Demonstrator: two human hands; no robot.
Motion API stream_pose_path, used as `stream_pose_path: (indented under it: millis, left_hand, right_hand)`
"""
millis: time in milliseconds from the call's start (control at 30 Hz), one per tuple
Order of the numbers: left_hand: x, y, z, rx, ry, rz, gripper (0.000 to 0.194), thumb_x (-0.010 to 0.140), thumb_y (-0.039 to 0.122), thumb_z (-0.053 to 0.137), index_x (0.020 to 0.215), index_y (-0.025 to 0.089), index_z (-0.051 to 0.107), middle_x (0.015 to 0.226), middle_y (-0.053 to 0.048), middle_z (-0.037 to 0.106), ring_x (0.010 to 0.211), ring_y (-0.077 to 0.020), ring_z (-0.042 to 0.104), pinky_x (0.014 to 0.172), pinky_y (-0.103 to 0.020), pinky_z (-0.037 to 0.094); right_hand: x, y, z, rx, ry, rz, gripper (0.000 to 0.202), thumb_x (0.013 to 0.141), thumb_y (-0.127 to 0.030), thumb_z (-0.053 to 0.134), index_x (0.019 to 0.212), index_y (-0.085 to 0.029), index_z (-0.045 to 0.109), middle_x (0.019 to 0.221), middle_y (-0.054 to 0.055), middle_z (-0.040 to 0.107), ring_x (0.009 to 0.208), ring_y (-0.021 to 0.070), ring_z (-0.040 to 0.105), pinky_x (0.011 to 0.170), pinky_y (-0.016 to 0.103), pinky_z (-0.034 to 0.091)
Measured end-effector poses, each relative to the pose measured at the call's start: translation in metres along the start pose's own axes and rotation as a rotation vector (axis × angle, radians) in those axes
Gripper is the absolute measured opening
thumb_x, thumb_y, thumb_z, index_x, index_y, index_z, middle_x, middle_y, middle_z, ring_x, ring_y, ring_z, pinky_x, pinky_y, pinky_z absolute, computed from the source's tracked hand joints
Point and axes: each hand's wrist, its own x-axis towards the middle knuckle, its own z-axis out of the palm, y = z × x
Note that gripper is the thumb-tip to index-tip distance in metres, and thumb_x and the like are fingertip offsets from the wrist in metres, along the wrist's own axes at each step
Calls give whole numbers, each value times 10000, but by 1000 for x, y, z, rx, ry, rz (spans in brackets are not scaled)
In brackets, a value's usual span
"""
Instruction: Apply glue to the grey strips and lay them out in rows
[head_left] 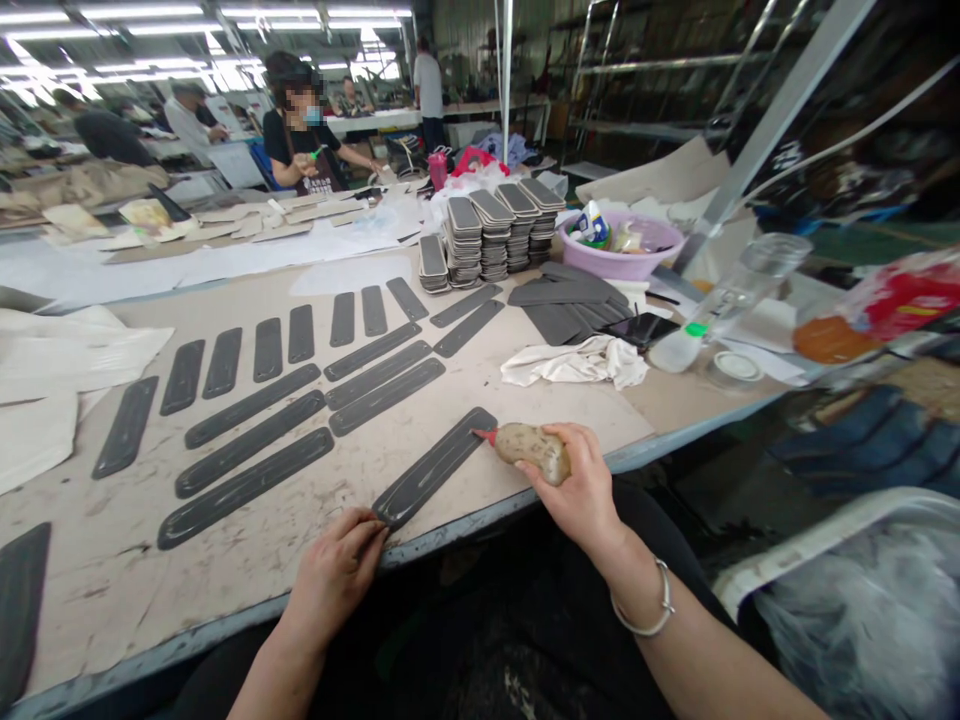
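My right hand is wrapped round a stained glue bottle with a red nozzle. The nozzle tip meets the far end of a dark grey rounded strip near the table's front edge. Shiny lines run along that strip. At the strip's near end, the fingers of my left hand are closed on its tip. Beyond lie several similar strips in slanted rows, with glossy streaks on them, and a row of shorter grey pieces behind.
Stacks of finished-looking grey pieces stand at the back beside a lilac basin. A white cloth, loose dark strips and a small green-capped bottle lie on the right. A co-worker works across the table.
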Motion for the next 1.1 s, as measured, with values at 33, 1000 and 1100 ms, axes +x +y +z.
stream_pose_path:
  millis: [33, 1000, 1100]
  left_hand:
    - [0, -1, 0, 2, 4, 5, 221, 896, 326, 496, 850, 194, 668, 937, -53, 637, 781, -139, 637, 720, -235, 536]
    - [-9, 16, -89, -148, 213, -319, 133, 828, 242, 546, 745, 164, 613, 801, -55, 616, 752, -134, 590, 690, -237, 482]
    - [-20, -8, -164, -61, 359, -529, 191, 766, 350, 604, 739, 162, 619, 748, -31, 625, 689, -133, 580, 639, -234, 467]
  right_hand:
    - [3, 2, -1, 0, 31, -7, 420, 766, -322, 701, 1124, -224, 503, 1073, 85, 534, 1026, 252, 537, 921, 429, 477]
    - [0, -5, -10, 471, 144, 439, 589, 605, -497, 782, 1133, -336, 577, 1057, 67, 582, 946, 331, 569, 864, 486, 414]
    - [0, -8, -13, 458, 130, 419, 551, 640, -495, 755, 1133, -331, 571, 1062, 56, 565, 971, 330, 554, 897, 469, 398]
